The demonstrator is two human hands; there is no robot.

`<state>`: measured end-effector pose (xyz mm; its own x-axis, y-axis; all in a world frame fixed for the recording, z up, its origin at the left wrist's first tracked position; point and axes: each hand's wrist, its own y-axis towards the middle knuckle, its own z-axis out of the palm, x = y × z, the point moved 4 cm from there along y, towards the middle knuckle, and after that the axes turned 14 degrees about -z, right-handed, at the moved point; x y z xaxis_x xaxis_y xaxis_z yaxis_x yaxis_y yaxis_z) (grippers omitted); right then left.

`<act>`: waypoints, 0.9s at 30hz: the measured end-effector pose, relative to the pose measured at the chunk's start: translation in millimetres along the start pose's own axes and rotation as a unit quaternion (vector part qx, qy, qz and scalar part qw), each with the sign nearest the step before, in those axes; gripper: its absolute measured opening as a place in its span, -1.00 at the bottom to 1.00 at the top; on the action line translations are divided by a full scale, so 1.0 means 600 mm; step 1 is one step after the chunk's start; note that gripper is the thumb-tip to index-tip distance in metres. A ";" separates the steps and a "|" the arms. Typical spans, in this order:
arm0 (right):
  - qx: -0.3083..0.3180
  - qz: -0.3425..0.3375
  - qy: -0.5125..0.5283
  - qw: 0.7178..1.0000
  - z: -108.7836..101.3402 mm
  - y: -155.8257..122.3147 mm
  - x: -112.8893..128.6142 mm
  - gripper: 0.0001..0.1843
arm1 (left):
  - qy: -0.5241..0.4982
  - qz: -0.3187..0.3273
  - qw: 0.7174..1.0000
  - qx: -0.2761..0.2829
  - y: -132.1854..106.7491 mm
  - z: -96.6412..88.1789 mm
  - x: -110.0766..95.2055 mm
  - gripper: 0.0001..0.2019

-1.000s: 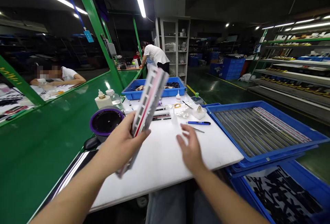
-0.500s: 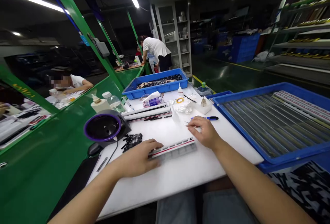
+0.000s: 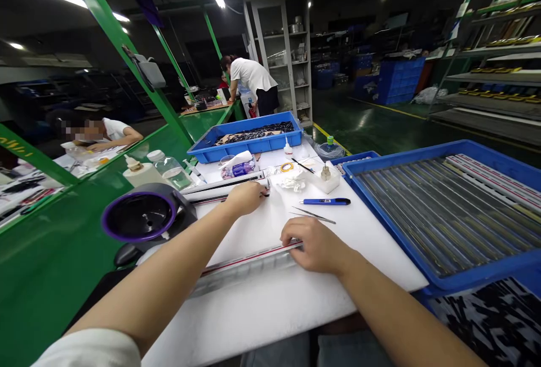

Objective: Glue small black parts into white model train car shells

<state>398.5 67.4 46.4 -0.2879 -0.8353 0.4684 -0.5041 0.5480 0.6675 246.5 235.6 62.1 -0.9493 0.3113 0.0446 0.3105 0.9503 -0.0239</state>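
My right hand (image 3: 315,246) pinches the right end of a long white strip with a red line (image 3: 253,256), which lies across the near part of the white table. My left forearm passes over the strip's left part. Further forward, my left hand (image 3: 247,198) is closed at the right end of similar long white strips (image 3: 220,188). A small dark bit shows at its fingertips, too small to name. Metal tweezers (image 3: 315,215) lie just beyond my right hand, and past them is a blue utility knife (image 3: 324,202).
A blue tray (image 3: 249,146) of black pieces stands at the back; a larger blue tray (image 3: 465,150) with long clear strips is at right. A purple-rimmed black device (image 3: 139,215), a clear bottle (image 3: 173,171) and crumpled tissue (image 3: 292,183) stand around. Two people work beyond the green partition.
My left hand has left the near strip and reached forward to the back strips. My right hand has moved from the tweezers to the near strip's right end. The view has shifted slightly.
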 end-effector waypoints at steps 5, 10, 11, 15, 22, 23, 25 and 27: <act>-0.091 -0.049 -0.098 0.990 -0.006 0.009 0.004 -0.73 | -0.024 -0.048 0.998 0.018 -0.002 0.017 0.005 -0.71; 0.010 -0.035 -0.092 0.995 0.014 0.005 0.001 -0.63 | -0.050 -0.109 0.993 0.020 -0.021 -0.012 0.019 -0.77; 0.024 -0.028 -0.083 0.996 0.016 0.004 0.001 -0.58 | -0.061 -0.116 0.991 0.018 -0.033 -0.024 0.025 -0.81; 0.015 -0.007 -0.041 0.999 0.009 0.003 0.009 -0.51 | -0.136 -0.106 0.984 0.038 -0.109 -0.064 0.035 -0.86; -0.206 0.104 0.181 0.956 -0.019 -0.005 -0.014 -0.74 | -0.363 -0.005 0.927 0.097 -0.227 -0.081 -0.050 -0.74; -0.223 0.123 0.223 0.941 -0.019 -0.007 -0.021 -0.76 | -0.364 -0.002 0.928 0.083 -0.230 -0.083 -0.064 -0.77; -0.250 0.150 0.299 0.909 -0.019 -0.011 -0.032 -0.80 | -0.342 0.003 0.938 0.053 -0.230 -0.088 -0.087 -0.82; -0.282 0.169 0.367 0.870 -0.024 -0.013 -0.041 -0.81 | -0.341 0.029 0.939 0.042 -0.227 -0.094 -0.106 -0.81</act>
<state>421.4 84.1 38.1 0.3592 -0.4834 0.7983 0.0482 0.8639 0.5014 267.2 86.9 119.0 -0.7501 0.2575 -0.6091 0.3849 0.9190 -0.0856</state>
